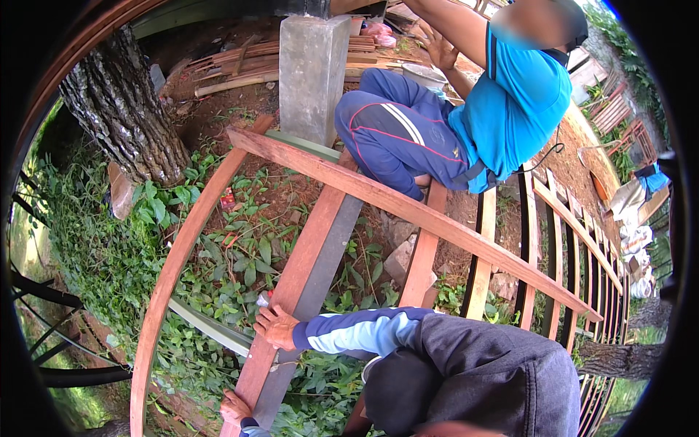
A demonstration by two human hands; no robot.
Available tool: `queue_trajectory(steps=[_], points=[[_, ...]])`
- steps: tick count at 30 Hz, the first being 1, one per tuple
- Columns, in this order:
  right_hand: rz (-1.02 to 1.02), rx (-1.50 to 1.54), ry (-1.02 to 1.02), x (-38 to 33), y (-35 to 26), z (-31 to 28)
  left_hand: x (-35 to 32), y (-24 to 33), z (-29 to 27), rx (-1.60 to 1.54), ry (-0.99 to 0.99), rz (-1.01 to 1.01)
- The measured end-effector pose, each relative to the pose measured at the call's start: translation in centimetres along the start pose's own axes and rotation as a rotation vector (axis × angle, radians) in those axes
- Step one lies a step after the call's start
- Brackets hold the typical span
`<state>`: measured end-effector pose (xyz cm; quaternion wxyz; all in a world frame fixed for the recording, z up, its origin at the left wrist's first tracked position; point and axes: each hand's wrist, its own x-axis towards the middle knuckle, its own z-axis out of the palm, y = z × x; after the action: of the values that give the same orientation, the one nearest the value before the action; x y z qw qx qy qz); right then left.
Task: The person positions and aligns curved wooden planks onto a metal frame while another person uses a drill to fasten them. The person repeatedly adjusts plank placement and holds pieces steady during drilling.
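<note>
Neither my left hand nor my right hand can be made out. A blurred skin-toned patch (460,430) shows at the lower edge, too smeared to name. Just below the middle, a co-worker in a dark jacket (495,364) and black cap bends over a reddish wooden beam (291,280). One of that person's hands (275,327) lies on the beam, and the other hand (236,408) rests lower down on it. A long plank (408,209) runs slantwise across the beams. Beyond it sits a second co-worker in a blue shirt (513,109), with a raised hand (438,49).
A grey concrete post (313,80) stands at the far middle, a thick tree trunk (124,109) at the far left. Another wooden beam (178,269) curves along the left. Several parallel joists (528,255) extend rightward. Leafy plants (102,255) grow below the frame; stacked timber (240,62) lies behind.
</note>
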<state>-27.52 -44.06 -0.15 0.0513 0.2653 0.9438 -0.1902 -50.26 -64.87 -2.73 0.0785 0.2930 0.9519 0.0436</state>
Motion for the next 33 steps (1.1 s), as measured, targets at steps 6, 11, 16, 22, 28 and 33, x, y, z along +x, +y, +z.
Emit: queue_trajectory(steps=[6, 11, 16, 22, 28, 33], points=[[-0.001, -0.022, 0.010, 0.1, 0.0, 0.2, -0.4, 0.6, -0.7, -0.029, 0.001, -0.001], [-0.008, -0.033, 0.030, -0.2, -0.1, -0.4, -0.4, 0.7, -0.7, -0.037, 0.007, 0.055], [0.028, -0.053, -0.008, -0.8, -0.4, -1.6, 0.0, -0.9, 0.5, -0.068, 0.001, 0.017], [0.005, 0.068, 0.028, -0.4, 2.2, -2.0, 0.7, -2.5, 1.9, 0.116, 0.022, 0.218], [0.046, -0.108, 0.302, 1.7, 8.7, -1.8, 1.0, -2.2, 1.9, 0.041, -0.097, -0.040], [0.044, -0.165, 0.233, 2.1, 10.3, -1.3, 0.6, -0.5, 0.4, 0.022, -0.043, 0.028]])
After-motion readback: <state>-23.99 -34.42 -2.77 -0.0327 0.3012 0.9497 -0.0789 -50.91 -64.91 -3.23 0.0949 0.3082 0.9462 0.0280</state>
